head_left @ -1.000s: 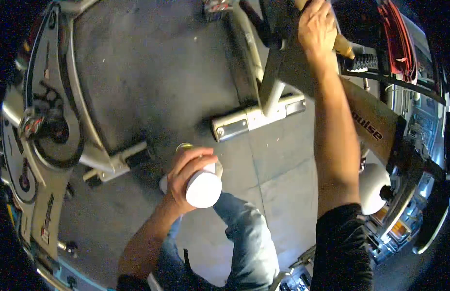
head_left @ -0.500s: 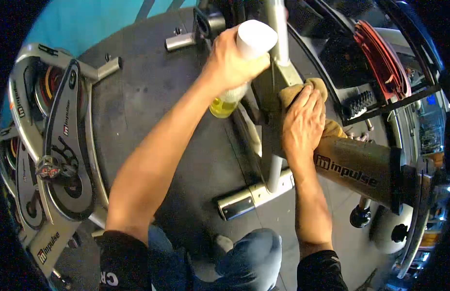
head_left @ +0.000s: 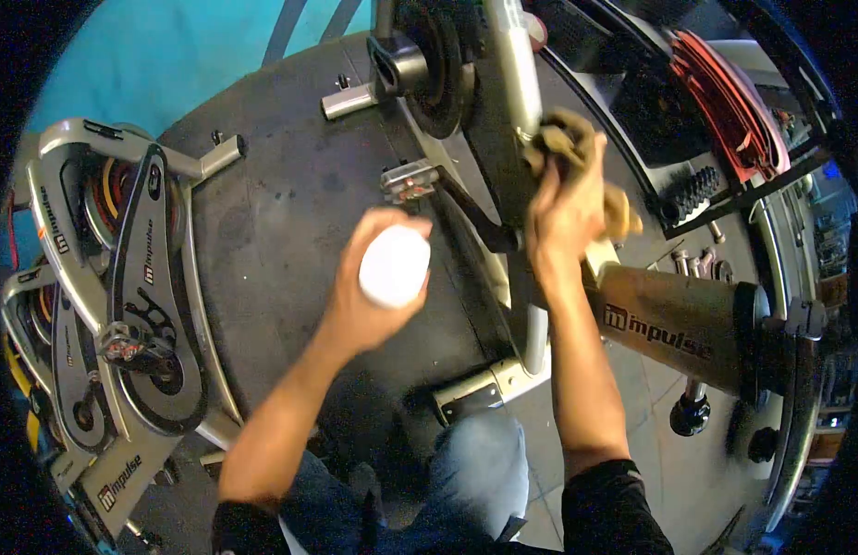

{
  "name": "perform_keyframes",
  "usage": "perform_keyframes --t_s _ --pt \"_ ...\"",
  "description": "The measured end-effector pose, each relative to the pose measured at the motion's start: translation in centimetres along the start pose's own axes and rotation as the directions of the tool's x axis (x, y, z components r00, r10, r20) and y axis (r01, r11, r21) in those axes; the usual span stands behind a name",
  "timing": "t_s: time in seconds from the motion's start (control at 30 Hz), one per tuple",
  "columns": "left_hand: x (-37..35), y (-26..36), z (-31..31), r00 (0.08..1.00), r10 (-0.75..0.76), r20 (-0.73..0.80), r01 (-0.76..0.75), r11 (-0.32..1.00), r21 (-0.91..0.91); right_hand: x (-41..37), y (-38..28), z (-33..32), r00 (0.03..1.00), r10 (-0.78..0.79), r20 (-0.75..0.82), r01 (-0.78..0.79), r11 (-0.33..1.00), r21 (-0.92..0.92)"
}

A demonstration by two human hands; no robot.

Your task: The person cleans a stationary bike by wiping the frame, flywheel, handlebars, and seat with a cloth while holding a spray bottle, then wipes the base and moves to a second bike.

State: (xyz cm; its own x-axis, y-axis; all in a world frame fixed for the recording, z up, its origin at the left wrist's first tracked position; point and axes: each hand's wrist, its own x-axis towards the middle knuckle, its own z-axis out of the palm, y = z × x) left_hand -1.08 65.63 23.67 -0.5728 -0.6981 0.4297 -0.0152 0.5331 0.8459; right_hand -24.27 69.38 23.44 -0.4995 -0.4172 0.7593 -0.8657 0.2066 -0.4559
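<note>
Bottle w/ round white top (head_left: 394, 266) is facing up at the camera, held in L hand (head_left: 355, 301) above the dark grey floor (head_left: 281, 231). L fingers are wrapping around its side, closed on it; hand is hiding the body, so can't tell what's inside or how full. It's sitting left of the exercise bike's black crank arm w/ silver pedal (head_left: 409, 181), well apart from the cloth.

R hand (head_left: 569, 217) is gripping a bunched, brown-tan fabric cloth (head_left: 563, 139) at the lower end of the bike's silver metal tube (head_left: 514, 65); a tan fold is hanging out on the hand's right. R fingers are bending onto the cloth; w/ the motion blur, it's prob. touching the tube, but exact contact is unclear.

Just below R hand's side, a grey beam w/ "impulse" lettering (head_left: 674, 324) is extending right. Upper right, red layered material (head_left: 729, 111) is resting near a black ridged object (head_left: 690, 194). On the left, a grey-and-black exercise bike (head_left: 138, 277) is standing on the floor.
</note>
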Motion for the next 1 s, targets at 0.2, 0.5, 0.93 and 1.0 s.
perform_keyframes --t_s 0.2,0.5,0.93,1.0 --pt "-12.2 -1.7 -1.8 0.948 -0.305 -0.092 0.308 0.951 0.017 8.3 -1.9 11.6 0.903 -0.419 0.094 0.381 0.681 -0.626" --pt "-13.8 -1.4 -1.9 0.924 -0.358 0.136 0.374 0.919 -0.123 21.7 -4.1 21.9 0.503 -0.74 0.448 0.829 0.266 -0.492" --pt "-15.7 -0.1 -1.2 0.958 -0.259 0.124 0.272 0.957 -0.104 23.9 0.2 25.9 0.498 -0.769 0.402 0.867 0.428 -0.255" --pt "-15.3 0.2 -1.8 0.93 -0.342 0.131 0.361 0.918 -0.164 20.8 3.1 24.4 0.449 -0.879 0.158 0.819 0.335 -0.465"
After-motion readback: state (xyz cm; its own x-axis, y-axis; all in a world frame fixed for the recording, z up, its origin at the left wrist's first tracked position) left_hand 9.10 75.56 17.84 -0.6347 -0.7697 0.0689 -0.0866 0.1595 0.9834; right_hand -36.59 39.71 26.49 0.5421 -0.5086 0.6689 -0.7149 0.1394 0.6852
